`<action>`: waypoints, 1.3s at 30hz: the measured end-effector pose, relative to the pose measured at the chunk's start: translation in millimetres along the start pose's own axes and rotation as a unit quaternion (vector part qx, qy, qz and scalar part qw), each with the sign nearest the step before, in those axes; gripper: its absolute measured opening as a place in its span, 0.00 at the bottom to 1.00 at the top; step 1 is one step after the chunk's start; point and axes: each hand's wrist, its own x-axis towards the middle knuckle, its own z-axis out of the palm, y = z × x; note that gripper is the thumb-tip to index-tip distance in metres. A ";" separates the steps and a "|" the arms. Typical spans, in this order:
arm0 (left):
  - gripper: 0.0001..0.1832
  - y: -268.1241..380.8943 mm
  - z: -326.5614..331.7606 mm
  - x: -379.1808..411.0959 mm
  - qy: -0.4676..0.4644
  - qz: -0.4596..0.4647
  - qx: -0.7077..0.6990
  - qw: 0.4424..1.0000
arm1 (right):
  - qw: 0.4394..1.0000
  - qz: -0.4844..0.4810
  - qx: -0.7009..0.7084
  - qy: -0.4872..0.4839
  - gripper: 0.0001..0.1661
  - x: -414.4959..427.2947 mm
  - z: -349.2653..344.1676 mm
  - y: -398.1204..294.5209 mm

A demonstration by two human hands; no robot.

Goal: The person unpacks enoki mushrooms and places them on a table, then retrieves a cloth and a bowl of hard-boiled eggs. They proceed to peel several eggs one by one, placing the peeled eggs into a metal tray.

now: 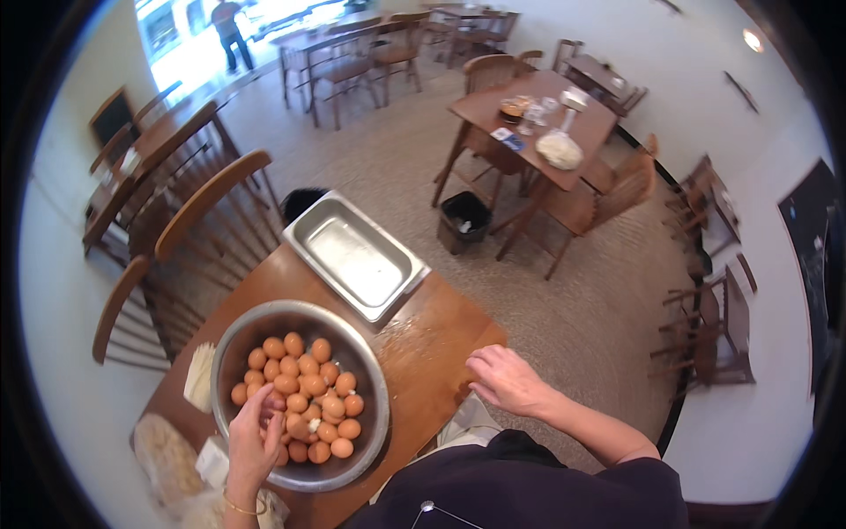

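Observation:
A large round metal bowl stands on the wooden table, with many brown eggs heaped inside. Over the bowl's left part is my left hand, its fingertips bent at the eggs; whether an egg is between them I cannot tell. My right hand hovers at the table's right edge, palm down with its fingers loosely bent, and nothing shows in it. Small white bits lie among the eggs. Behind the bowl, a rectangular steel pan sits at the table's far edge.
Left of the bowl lie a whitish bundle and a plastic bag of pale food. Wooden chairs stand beyond the table's left side. A dark bin is on the floor near another table. A person stands far off by the bright opening.

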 end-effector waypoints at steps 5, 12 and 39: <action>0.21 22.7 10.8 23.0 -0.055 0.063 0.018 0.996 | 0.999 0.018 0.017 0.028 0.20 -25.9 5.0 1.6; 0.19 80.9 66.4 72.7 -0.145 0.199 0.042 0.968 | 0.993 0.114 -0.031 0.007 0.17 -50.2 13.8 83.4; 0.19 302.3 502.3 260.4 -0.451 0.266 0.069 0.849 | 0.737 0.673 0.039 0.055 0.16 -418.7 -41.5 330.2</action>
